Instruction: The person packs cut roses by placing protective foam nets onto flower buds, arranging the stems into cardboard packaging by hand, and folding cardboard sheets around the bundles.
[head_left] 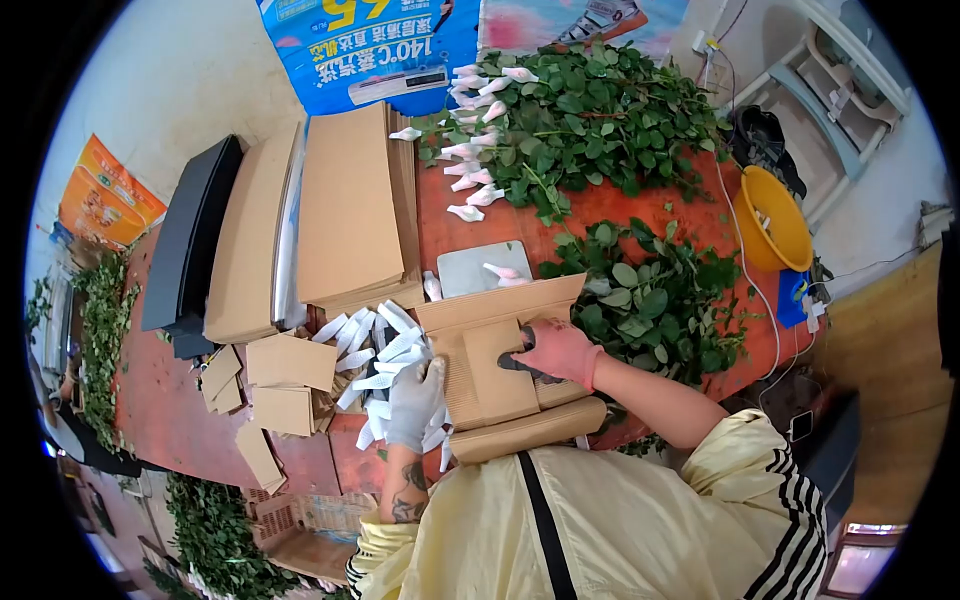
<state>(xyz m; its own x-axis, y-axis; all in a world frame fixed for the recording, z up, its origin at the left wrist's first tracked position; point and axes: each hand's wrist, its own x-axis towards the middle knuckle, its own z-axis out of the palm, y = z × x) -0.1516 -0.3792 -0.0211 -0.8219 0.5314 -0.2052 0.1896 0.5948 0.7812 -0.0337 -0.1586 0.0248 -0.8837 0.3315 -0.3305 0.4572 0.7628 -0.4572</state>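
In front of me lies a creased corrugated cardboard sheet (560, 292), its near edge rolled up against my jacket. A smaller folded cardboard piece (497, 372) sits on it. My right hand (555, 352), in a pink glove with dark fingertips, is closed on that piece's right edge. At the sheet's left edge is my left hand (412, 402) in a whitish glove. Its fingers look stretched out beside a heap of white sleeves (345, 330), and some fingertips are hard to make out. A pale pink wrapped flower bud (507, 273) lies beyond the sheet, on a grey flat plate (470, 262).
Leafy stems with white-wrapped buds (610, 125) cover the back of the red table (450, 218); more foliage (650, 300) lies right. Cardboard stacks (350, 200) and a black stack (195, 230) stand left, small cardboard pieces (290, 362) nearer. A yellow basin (775, 220) stands right, cables alongside.
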